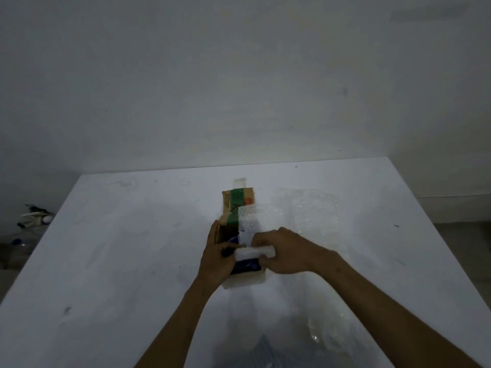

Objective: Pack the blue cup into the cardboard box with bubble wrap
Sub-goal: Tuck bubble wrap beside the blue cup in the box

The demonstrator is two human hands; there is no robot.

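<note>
Head view (only view). White counter, dim light, plain wall behind.

Cardboard box stands open at counter centre, long axis running away from the person. Far flap is up, green and brown print on it, text unreadable.

Blue cup sits inside the box, at the near end. Only a dark blue patch shows below the hands; rim, handle and orientation cannot be made out.

Bubble wrap strip runs from the far flap toward the person along the box's right side. Its near end is gathered into a white roll lying crosswise over the box opening, directly above the cup.

Left hand: fingers curled, closed on the left end of the roll, palm against the box's left wall. A dark object under the thumb; cannot tell whether it is part of the cup.

Right hand: closed on the right end of the roll, fingers over the top, knuckles up.

Key relation: roll is across the box's long axis, cup straight below it, both hands equally near. Judgement: the next move is a downward press or tuck of the roll into the box over the cup.

More loose bubble wrap lies flat on the counter right of the box; its edges are hard to trace against the white surface. Another clear sheet near the bottom edge, cut off by the frame.

Clutter on the floor, far left, is too dark to identify.
</note>
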